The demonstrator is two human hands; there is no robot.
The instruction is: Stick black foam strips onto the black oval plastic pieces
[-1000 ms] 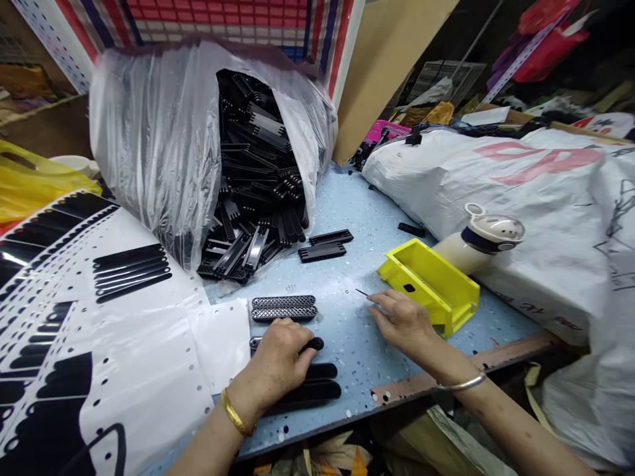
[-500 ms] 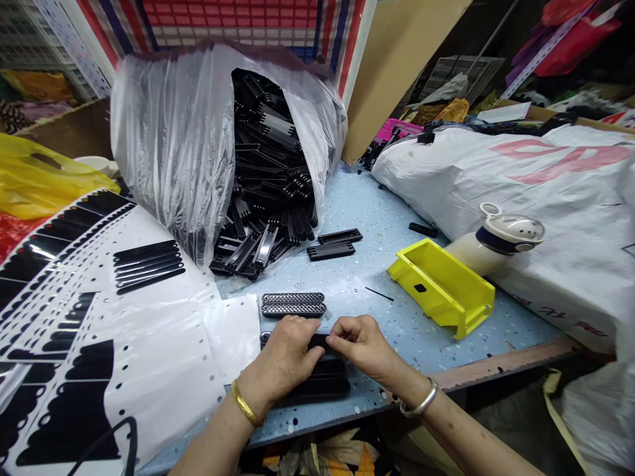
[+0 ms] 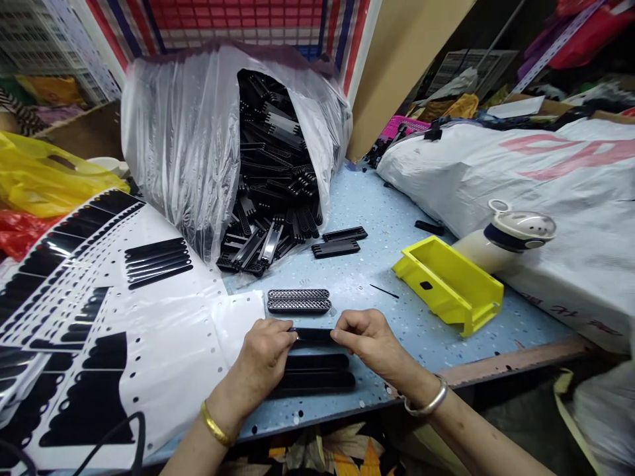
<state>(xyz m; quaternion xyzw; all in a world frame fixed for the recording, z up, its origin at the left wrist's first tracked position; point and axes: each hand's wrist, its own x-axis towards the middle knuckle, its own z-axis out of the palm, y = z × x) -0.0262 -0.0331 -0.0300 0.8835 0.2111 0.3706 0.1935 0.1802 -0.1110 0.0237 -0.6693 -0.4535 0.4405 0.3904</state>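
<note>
Head view, hands [image 3: 262,357] [image 3: 371,342] farther apart, black strip [image 3: 313,336] more exposed

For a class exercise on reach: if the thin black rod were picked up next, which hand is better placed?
Probably the right hand: it is nearer the thin black rod, beside the yellow bin. The left hand is farther off. Both have fingers on the black strip.

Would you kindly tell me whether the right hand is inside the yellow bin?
No, the right hand pinches the right end of a black strip, apart from the yellow bin.
</note>
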